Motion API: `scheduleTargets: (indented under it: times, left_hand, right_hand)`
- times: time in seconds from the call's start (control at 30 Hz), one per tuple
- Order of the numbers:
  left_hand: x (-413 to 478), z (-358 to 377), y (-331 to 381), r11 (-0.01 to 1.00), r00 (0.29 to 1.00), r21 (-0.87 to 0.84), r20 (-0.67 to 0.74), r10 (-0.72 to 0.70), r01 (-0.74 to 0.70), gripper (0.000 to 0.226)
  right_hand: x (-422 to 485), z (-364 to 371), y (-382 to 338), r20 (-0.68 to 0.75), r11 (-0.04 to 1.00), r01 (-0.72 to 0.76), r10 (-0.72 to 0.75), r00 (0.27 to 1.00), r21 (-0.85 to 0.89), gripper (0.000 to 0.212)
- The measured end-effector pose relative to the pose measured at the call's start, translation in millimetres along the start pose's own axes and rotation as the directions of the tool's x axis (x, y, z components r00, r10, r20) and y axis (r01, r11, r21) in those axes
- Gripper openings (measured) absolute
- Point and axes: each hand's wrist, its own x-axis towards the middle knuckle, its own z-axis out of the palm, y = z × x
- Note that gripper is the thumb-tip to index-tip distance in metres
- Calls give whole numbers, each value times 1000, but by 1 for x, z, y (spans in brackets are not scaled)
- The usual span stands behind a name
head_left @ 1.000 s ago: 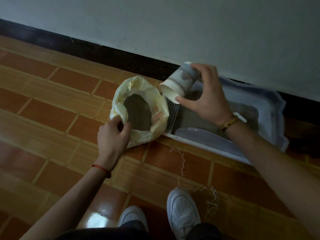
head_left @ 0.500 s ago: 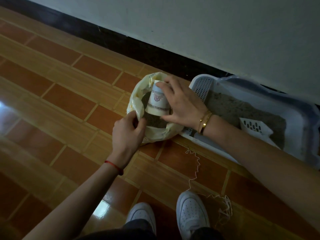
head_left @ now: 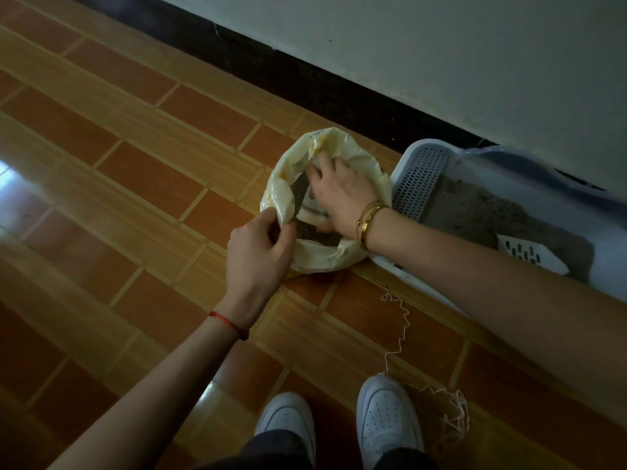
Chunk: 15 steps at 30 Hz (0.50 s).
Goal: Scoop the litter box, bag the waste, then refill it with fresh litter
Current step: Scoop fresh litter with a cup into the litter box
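The tiled floor (head_left: 135,198) meets a pale wall (head_left: 441,45) at the far side. The box (head_left: 407,276) lies against that wall on the right, its long axis running from far left to near right. It holds grey litter (head_left: 475,212), with a perforated grid (head_left: 419,178) at its left end. The bag (head_left: 339,144) stands just left of the box, touching it, mouth up, also holding litter. The right hand (head_left: 342,195) reaches down into the bag and grips the cup (head_left: 314,210). The cup is mostly hidden under the palm, so I cannot tell which way it points. The left hand (head_left: 258,245) pinches the bag's near rim. A white scoop (head_left: 529,254) lies in the box's litter, right of the grid. String (head_left: 400,327) trails across the floor near two white shoes (head_left: 386,412).
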Motion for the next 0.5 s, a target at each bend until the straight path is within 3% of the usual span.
scheduleTargets:
  times: [0.23,0.5]
  left_hand:
    - [-3,-1,1,1000,1000,-3,10,27,-27,28]
    - [-4,-2,-2,1000,1000,6,22,14,-14,29]
  right_hand:
    - [10,11,-7,95,993,26,-15,995,-112,98]
    - [4,13,-15,218,998,51,-41,975,-41,80]
